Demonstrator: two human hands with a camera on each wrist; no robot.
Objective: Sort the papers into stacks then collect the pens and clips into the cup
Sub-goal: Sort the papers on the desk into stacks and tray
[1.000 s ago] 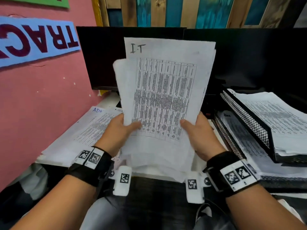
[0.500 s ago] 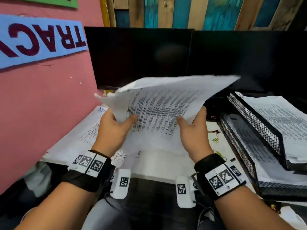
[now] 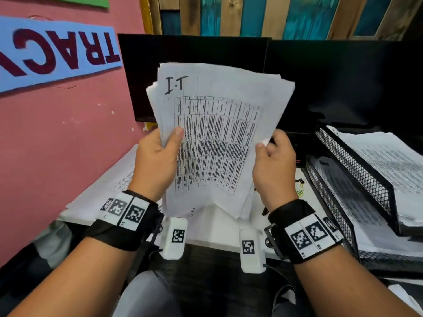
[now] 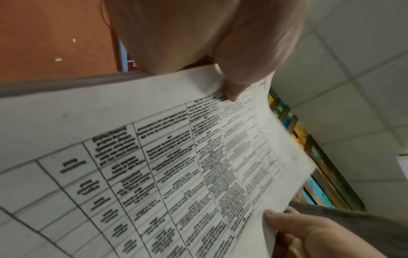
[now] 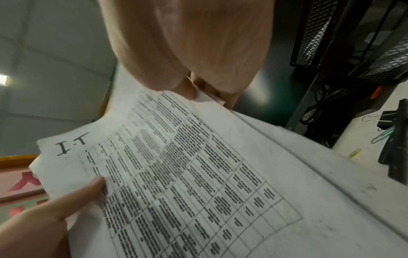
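L hand (image 3: 158, 161) grips the left edge of the sheaf of papers (image 3: 219, 138): thumb (image 3: 176, 136) pressed flat on the front sheet, fingers wrapped behind (not visible). R hand (image 3: 273, 165) pinches the right edge, thumb in front, curled fingers behind; a small fold of paper pokes out betw. thumb and forefinger. Both hands thus closed on the same sheaf, neither free.

Sheaf: held upright in the air above the desk (image 3: 219, 227), in front of the dark monitors (image 3: 192, 74); front sheet is a printed table w/ "I.T" handwritten at top left. Edges uneven, sheets fanned at top and left, lower corners sagging.

Surroundings: another stack of papers (image 3: 103, 191) lies flat on the desk to the left, by the pink wall (image 3: 57, 145). Black mesh trays (image 3: 357, 170) at right, both tiers holding papers. Paper clips (image 3: 299, 192) and a binder clip (image 3: 302, 180) lie on the desk betw. R hand and trays. Cup not visible in any view.

Step in hand (judgement): squaring up the I.T sheaf before laying it down as its own stack. To do well: loosen both grips slightly, tap the bottom edge on the desk so sheets align, then set down flat w/o mixing into the left stack. Pens/clips stage apparently not yet begun.
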